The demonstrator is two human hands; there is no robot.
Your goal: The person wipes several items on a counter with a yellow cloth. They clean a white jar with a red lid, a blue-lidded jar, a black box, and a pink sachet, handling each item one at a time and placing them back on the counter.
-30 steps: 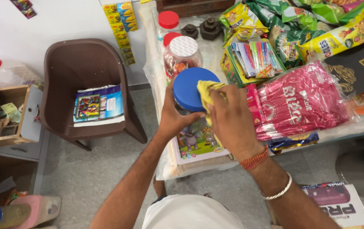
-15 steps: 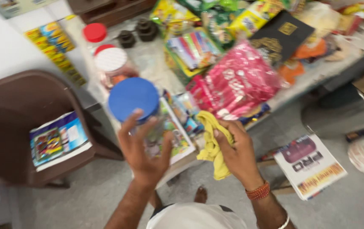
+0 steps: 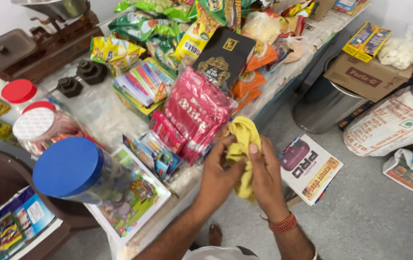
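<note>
Cloth: a yellow cloth is held at the centre of the frame, just off the table edge.
Left hand: closed on the cloth's left side.
Right hand: closed on the cloth, thumb on top.
Nearby: pink packets are seen just above; a blue-lidded jar lies at lower left.
Floor: a printed carton is found at the right.
</note>
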